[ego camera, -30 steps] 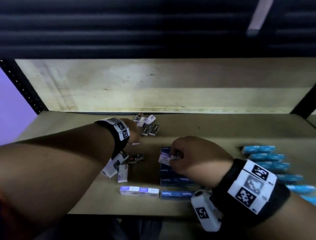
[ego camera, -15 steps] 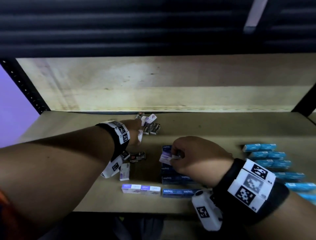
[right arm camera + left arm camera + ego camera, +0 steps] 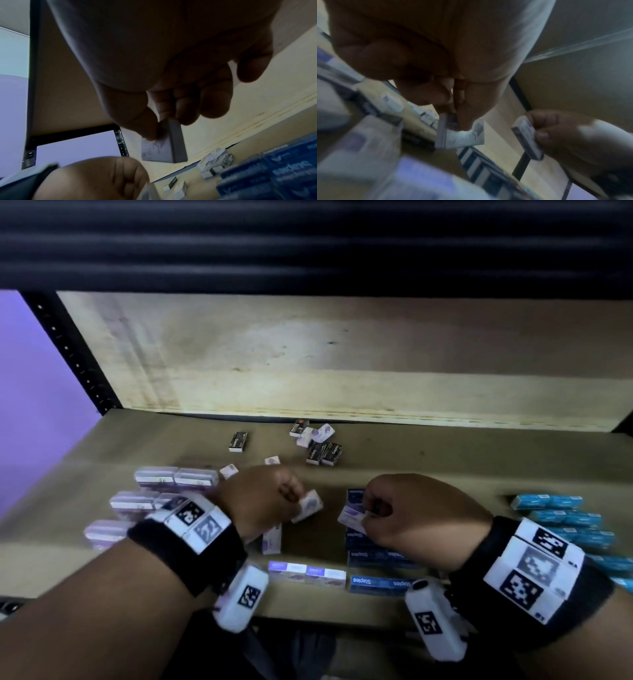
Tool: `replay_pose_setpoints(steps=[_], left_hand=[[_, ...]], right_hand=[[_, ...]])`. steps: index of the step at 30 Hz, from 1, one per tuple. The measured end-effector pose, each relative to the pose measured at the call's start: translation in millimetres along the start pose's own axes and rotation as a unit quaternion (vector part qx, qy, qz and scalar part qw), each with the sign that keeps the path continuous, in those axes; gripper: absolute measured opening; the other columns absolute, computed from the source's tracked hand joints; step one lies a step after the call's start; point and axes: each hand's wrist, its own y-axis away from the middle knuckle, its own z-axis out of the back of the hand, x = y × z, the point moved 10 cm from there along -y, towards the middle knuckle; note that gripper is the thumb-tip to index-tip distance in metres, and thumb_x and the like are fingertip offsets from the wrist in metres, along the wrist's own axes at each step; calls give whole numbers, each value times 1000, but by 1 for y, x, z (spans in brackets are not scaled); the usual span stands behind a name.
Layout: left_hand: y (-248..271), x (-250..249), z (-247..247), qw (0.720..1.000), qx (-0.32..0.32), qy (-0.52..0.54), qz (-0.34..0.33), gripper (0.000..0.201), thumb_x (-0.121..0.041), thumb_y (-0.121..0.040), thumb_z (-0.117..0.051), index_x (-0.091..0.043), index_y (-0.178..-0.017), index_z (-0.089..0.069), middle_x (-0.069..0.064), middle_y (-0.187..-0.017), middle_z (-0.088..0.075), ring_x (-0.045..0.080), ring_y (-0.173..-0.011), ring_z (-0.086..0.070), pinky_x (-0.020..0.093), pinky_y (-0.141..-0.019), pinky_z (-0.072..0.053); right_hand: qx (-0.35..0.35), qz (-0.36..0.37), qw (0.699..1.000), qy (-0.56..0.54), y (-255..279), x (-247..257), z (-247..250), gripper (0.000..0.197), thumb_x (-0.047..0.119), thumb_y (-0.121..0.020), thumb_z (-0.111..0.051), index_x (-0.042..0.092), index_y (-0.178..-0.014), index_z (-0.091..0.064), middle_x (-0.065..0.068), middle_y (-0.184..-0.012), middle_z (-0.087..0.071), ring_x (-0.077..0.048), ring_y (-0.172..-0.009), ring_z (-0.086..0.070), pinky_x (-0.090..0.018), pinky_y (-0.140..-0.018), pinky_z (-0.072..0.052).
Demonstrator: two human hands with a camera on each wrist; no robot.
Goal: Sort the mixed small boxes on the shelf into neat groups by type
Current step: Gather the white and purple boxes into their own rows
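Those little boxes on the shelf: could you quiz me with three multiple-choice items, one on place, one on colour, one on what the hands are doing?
1. Where do the light blue boxes lie on the shelf?
A right
B left
C back wall

2. What colour are the boxes marked Staples?
A red
B dark blue
C green

3. What is the left hand doing?
A lying flat
B pinching a small pale box
C pointing

Key: 1 A, they line up beyond the right hand; 2 B, the print sits on dark blue; 3 B, the left wrist view shows fingers pinching it.

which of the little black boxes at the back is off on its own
The black box furthest left, lying alone on the bare shelf. The other black boxes sit bunched with small white ones in the heap to its right.
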Motion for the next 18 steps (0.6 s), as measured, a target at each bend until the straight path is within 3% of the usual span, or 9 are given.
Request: replay_pose_setpoints(steps=[4,8,11,15,18], left_hand=[[25,6,-30,997,68,-42,-4,14,-37,-75,-71,-45,-84,-64,-33,-78,-61,-19,-74,-54,4,-59,-35],[32,7,-36,996,76,-40,-9,15,-46,-75,-69,-42,-90,-65,-23,-93,-64,-3,-91,-60,16,-74,-44],[31,4,-37,995,69,-76,-17,33,-61,-78,-64,-36,-101,-67,-17,-97,-67,4,-92,-63,24,-77,-50],[32,10,-33,990,66,-123,-17,33,-60,-84,-61,-35,-105,-65,-11,-101,-68,11,-93,-64,26,-76,-50],[34,16,-25,988,57,-141,-3,25,-49,-87,-62,-34,-107,-64,-10,-106,-67,14,-97,-63,25,-73,-46]], right_hand=[[14,-9,1000,12,-1,1,-1,16,46,-73,-59,35,-84,-60,12,-73,-62,-3,-62,-55,-29,-53,-40],[30,-8,999,21,-3,10,-9,16,49,-72,-61,44,-86,-58,14,-72,-61,-1,-62,-54,-27,-51,-38],[38,4,998,50,-4,21,-19,19,53,-73,-59,44,-89,-56,13,-76,-60,-4,-67,-55,-29,-54,-37],[69,17,994,83,-6,32,-32,18,51,-72,-58,43,-88,-55,13,-83,-58,-9,-78,-57,-27,-59,-38],[67,34,989,127,-9,44,-33,20,49,-76,-59,38,-93,-56,11,-83,-55,-14,-79,-56,-28,-63,-39]])
